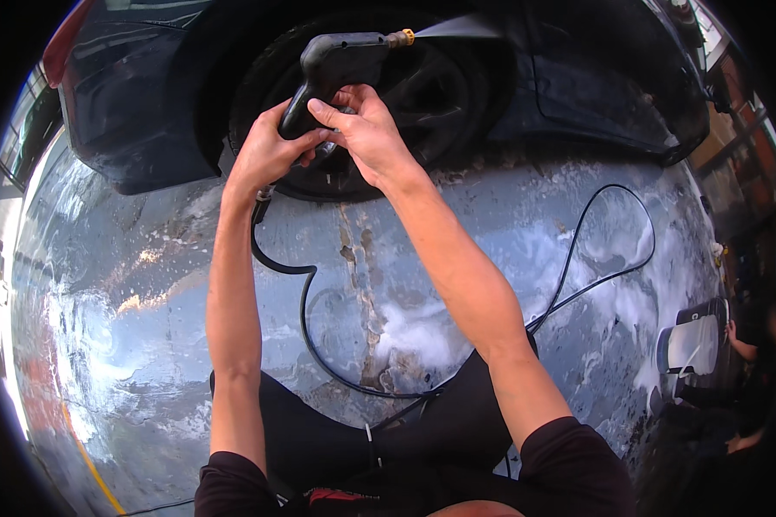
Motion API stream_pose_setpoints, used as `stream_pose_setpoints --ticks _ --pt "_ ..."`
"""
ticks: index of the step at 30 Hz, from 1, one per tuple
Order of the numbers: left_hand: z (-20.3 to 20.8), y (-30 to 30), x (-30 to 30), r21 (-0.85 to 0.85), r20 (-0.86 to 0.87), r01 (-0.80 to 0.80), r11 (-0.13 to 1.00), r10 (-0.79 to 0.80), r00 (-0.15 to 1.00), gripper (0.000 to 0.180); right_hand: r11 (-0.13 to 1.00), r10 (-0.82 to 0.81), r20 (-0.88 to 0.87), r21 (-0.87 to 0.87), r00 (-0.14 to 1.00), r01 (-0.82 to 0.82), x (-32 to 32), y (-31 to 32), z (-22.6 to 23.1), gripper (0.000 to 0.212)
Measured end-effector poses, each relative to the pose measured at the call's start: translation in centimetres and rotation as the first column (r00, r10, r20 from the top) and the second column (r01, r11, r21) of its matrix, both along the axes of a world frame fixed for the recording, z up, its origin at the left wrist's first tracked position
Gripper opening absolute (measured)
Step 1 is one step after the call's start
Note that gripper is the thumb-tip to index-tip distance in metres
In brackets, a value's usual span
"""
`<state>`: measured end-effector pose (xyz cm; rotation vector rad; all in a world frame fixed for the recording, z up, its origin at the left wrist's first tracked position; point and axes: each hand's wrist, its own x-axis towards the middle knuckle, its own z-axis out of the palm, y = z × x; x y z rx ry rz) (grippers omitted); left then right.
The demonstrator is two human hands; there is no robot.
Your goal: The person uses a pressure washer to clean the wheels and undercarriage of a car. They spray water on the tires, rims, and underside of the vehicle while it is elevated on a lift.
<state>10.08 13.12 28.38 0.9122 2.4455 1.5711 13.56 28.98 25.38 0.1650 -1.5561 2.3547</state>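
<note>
A black pressure washer gun (329, 65) is held out in front of me, its yellow-tipped nozzle (403, 37) pointing right. White spray (457, 28) fans from the tip toward the side of a dark car (595, 69). My left hand (272, 151) is wrapped round the lower grip. My right hand (362, 129) closes on the gun near its trigger, which the fingers partly hide. Behind the gun is the car's dark wheel (431, 95), partly covered by my hands. From the grip's base a black hose (306, 302) hangs down to the floor.
The hose curls across the wet grey floor (164, 284) and makes a loop (651, 233) at the right. White foam (414, 336) lies in patches. At the far right stands a white bucket (691, 345), close to another person's hand (737, 340).
</note>
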Motion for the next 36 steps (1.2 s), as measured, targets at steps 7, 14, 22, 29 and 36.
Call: stream_pose_setpoints --ticks 7,14,22,29,36 --pt "1.1 1.1 0.4 -0.063 -0.085 0.047 0.997 -0.052 0.995 0.038 0.984 -0.141 0.150 0.133 0.979 0.121 4.5 2.1 0.0 0.065" --pt "3.2 2.0 2.1 -0.177 -0.143 0.041 0.983 -0.067 0.987 0.047 0.973 -0.231 0.226 0.045 0.946 0.227 8.0 6.2 -0.9 0.060" --pt "2.7 3.6 3.9 -0.264 -0.216 0.000 0.965 -0.059 0.975 0.052 0.909 -0.381 0.305 -0.051 0.873 0.414 8.7 9.9 -3.0 0.052" --pt "1.3 6.0 6.6 -0.303 -0.304 -0.061 0.951 -0.036 0.952 0.048 0.815 -0.510 0.303 -0.130 0.805 0.565 9.3 10.4 -2.8 0.050" --pt "0.6 8.4 10.1 -0.424 -0.344 -0.150 0.893 -0.006 0.939 0.042 0.726 -0.572 0.303 -0.245 0.762 0.643 11.0 7.5 -1.1 0.053"
